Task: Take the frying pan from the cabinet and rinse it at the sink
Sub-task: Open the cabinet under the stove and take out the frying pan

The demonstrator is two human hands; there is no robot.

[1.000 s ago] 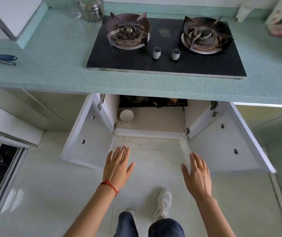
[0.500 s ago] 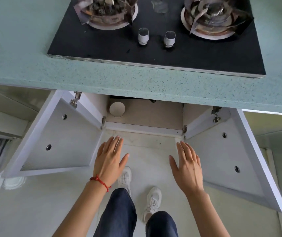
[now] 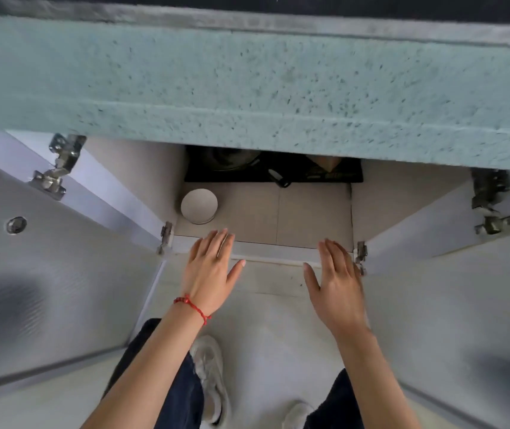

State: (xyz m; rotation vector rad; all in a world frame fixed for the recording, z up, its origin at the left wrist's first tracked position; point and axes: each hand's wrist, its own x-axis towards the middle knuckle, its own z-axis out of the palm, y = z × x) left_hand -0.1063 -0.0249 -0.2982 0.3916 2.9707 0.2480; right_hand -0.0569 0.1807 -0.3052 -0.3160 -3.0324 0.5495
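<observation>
The cabinet (image 3: 309, 212) under the green countertop stands open, both doors swung wide. At its dark back lies the frying pan (image 3: 235, 159), mostly hidden by the counter edge, with a black handle (image 3: 278, 178) poking forward. My left hand (image 3: 210, 274), with a red string on the wrist, is flat and open at the cabinet's front sill. My right hand (image 3: 337, 289) is also open, fingers together, at the sill near the right hinge. Neither hand touches the pan. No sink is in view.
A white round lid or disc (image 3: 199, 205) sits on the cabinet floor at the left. The left door (image 3: 61, 289) and the right door (image 3: 448, 305) flank my arms. The counter edge (image 3: 247, 88) overhangs the opening. My legs and white shoes stand on the tiled floor below.
My head has dropped lower and closer to the cabinet, so the stove has left the view. Both hands have moved forward from the floor area to the cabinet sill.
</observation>
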